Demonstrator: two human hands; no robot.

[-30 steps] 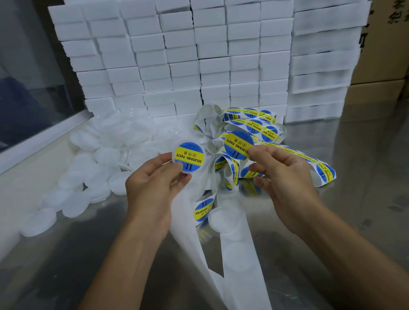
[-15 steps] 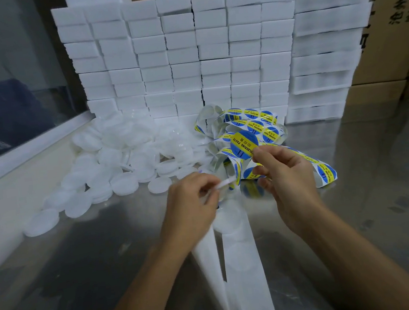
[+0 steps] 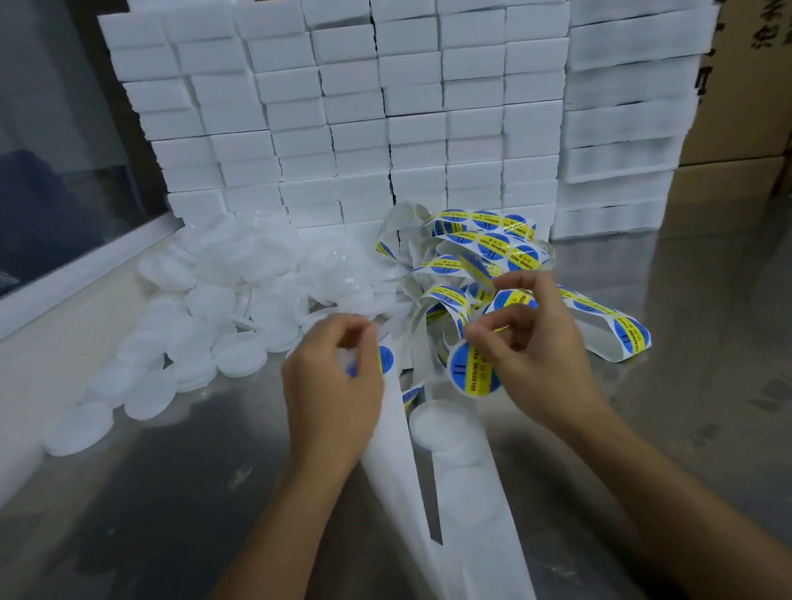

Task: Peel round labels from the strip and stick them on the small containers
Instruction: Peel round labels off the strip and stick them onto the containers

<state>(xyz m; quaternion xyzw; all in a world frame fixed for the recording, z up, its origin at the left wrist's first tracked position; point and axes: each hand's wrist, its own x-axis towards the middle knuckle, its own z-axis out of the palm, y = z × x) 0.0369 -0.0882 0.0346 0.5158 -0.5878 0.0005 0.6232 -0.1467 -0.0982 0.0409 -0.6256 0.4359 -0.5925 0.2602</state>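
Steel table (image 3: 684,367) | round label (image 3: 474,370) just beside right hand (image 3: 532,358) fingertips

A shiny metal table (image 3: 684,367) carries everything. At its back stands a wall of stacked white blocks (image 3: 349,109). On the left lies a heap of small round white containers (image 3: 220,318). A tangle of label strip (image 3: 486,246) rests mid-table, and its bare white backing (image 3: 473,497) trails toward the near edge.

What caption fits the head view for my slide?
Left hand holds a labelled container while right hand pinches a round label over the tangled strip.
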